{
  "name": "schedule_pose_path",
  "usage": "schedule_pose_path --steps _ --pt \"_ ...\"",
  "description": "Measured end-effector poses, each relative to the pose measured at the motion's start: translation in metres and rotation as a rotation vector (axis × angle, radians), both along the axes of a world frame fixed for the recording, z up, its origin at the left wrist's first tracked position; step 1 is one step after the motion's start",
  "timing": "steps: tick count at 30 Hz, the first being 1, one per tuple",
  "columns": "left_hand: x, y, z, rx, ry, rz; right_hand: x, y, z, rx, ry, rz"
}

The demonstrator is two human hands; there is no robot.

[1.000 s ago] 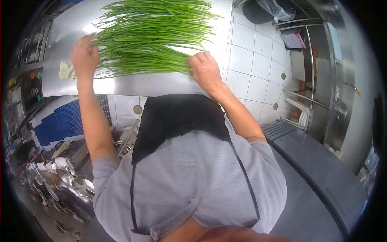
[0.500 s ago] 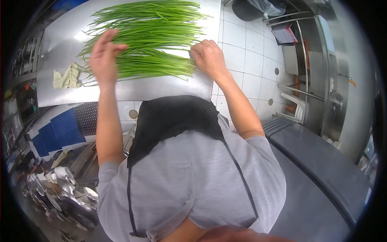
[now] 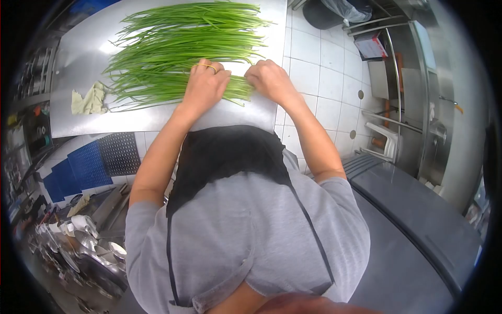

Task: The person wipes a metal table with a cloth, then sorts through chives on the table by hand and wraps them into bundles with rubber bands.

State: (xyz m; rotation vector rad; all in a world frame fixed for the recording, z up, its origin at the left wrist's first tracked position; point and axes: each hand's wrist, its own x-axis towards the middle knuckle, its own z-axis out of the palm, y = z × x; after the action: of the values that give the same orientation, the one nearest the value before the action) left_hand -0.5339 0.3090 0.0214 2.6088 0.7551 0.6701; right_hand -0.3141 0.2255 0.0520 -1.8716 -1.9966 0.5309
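Note:
Long green chives (image 3: 193, 44) lie side by side in loose rows across a steel table. My left hand (image 3: 205, 88) rests on the nearest row, close to its right end, fingers curled around the stalks. A thin yellow band crosses the fingers of that hand. At the cut ends of the same row, my right hand (image 3: 269, 80) has its fingers pinched together. The fingertips of both hands are partly hidden, and a small gap separates the hands.
A crumpled pale cloth (image 3: 90, 99) lies on the left of the steel table (image 3: 78, 57). Right of it are a tiled floor (image 3: 303, 49), a black bin (image 3: 320, 14) and steel shelving. A grey cabinet (image 3: 408, 209) stands at lower right; metal pans (image 3: 86, 240) sit at lower left.
My left hand has moved right, from the left part of the chives to near their right end, and its raised fingers have curled down. My right hand has stayed nearly in place.

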Motion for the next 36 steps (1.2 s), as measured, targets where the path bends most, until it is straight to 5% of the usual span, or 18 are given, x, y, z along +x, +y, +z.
schedule_pose_path --steps 6,21,30,36 --pt "0.004 0.006 -0.004 -0.026 -0.077 0.092 -0.005 0.021 -0.006 0.240 -0.069 -0.202" --pt "0.014 0.029 -0.009 -0.005 0.017 0.239 -0.006 0.032 -0.017 0.216 -0.125 -0.180" --pt "0.014 0.031 0.012 0.008 -0.173 0.257 -0.012 0.023 0.026 0.115 0.423 -0.357" --pt "-0.007 0.058 0.029 0.181 -0.060 0.083 0.005 0.010 0.025 0.112 0.466 -0.357"
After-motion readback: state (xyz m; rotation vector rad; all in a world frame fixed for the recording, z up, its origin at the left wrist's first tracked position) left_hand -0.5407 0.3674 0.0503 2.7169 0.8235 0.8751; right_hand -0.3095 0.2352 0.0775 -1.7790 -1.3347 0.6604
